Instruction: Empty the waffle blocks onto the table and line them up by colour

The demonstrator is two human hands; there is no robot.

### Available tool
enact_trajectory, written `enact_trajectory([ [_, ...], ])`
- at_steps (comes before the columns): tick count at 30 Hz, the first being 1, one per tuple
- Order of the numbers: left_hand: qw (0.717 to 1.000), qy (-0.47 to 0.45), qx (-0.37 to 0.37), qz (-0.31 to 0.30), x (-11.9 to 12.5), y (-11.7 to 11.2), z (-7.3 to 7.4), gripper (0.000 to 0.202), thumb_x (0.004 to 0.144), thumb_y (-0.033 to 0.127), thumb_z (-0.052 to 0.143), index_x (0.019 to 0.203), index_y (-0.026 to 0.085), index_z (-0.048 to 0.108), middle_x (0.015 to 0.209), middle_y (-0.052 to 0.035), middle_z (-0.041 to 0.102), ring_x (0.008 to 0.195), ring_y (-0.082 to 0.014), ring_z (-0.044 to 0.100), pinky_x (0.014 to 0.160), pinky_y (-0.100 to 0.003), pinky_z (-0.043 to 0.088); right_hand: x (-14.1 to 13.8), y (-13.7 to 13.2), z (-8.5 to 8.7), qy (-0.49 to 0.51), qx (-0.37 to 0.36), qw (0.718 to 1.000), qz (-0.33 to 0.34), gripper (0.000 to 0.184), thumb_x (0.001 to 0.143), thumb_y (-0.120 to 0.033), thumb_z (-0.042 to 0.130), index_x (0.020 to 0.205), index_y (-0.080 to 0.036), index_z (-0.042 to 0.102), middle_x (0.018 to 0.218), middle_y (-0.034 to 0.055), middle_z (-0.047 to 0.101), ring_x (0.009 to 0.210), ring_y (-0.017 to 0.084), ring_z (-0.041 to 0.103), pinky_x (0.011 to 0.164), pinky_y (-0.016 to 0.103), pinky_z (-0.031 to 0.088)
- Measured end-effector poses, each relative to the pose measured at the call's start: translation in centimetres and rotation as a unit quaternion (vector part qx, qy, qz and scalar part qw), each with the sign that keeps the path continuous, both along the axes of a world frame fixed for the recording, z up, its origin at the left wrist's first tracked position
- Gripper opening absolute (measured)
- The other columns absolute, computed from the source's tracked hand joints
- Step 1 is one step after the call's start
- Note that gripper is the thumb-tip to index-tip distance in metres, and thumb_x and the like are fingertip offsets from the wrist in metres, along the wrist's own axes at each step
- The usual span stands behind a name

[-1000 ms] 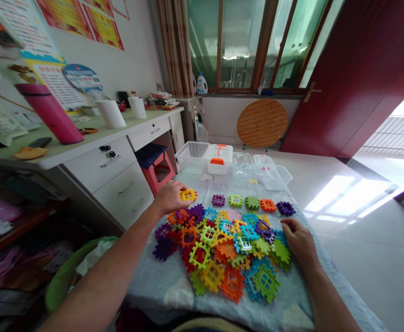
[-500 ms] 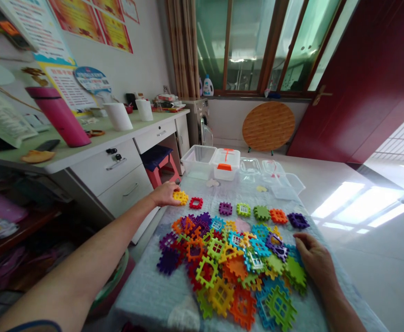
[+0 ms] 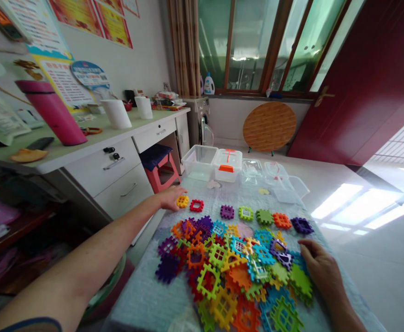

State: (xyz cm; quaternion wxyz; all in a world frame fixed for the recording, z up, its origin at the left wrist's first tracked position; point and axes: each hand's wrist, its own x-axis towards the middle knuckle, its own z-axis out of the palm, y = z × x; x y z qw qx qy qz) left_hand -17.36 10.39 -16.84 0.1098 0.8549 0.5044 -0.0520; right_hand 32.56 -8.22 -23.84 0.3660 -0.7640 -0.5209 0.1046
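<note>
My left hand (image 3: 171, 198) is at the far left of the table, thumb and fingers apart around the edge of a yellow square interlocking tile (image 3: 182, 201). Whether the fingertips still touch that tile is hard to see. It lies at the left end of a spaced row with a red tile (image 3: 197, 205), a purple tile (image 3: 227, 212), a lime tile (image 3: 246, 213), a green tile (image 3: 264, 216), an orange tile (image 3: 282, 220) and a dark purple tile (image 3: 302, 225). My right hand (image 3: 321, 267) rests open beside the right side of a heap of mixed notched tiles (image 3: 240, 276), holding nothing.
Behind the row stand a clear plastic bin (image 3: 199, 162), a lidded box with an orange latch (image 3: 228, 166) and clear lids (image 3: 252, 169). A desk (image 3: 101, 138) with drawers flanks the table's left side. A stool (image 3: 158, 166) stands beneath it.
My left hand has loosened its fingers from the yellow tile and shifted slightly back, leaving the tile on the cloth. My right hand stays beside the heap. The view has shifted slightly.
</note>
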Motion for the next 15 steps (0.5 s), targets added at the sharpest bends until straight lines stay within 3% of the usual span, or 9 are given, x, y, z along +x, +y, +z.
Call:
enact_trajectory([
  [4, 1.0, 0.008, -0.026, 0.0, 0.6, 0.1, 0.0, 0.051, 0.061, 0.027, 0.066, 0.111, 0.021, 0.062, 0.115, -0.0083, 0.065, 0.107, -0.0258, 0.06, 0.094, -0.032, 0.044, -0.2, -0.1, 0.1, 0.007, 0.012, 1.0, 0.007, 0.039, 0.072, -0.052, 0.053, 0.084, -0.021, 0.072, 0.067, 0.0044, 0.071, 0.056, 0.022, 0.061, 0.052, 0.03, 0.045],
  [15, 1.0, 0.01, -0.022, 0.0, 1.3, 0.1, -0.3, 0.052, 0.055, 0.021, 0.059, 0.108, 0.018, 0.061, 0.11, -0.0097, 0.065, 0.105, -0.0272, 0.061, 0.091, -0.031, 0.047, -0.7, -0.2, 0.3, 0.039, 0.016, 0.999, 0.016, 0.037, 0.076, -0.05, 0.051, 0.086, -0.019, 0.069, 0.066, 0.0037, 0.067, 0.058, 0.021, 0.059, 0.058, 0.031, 0.044],
])
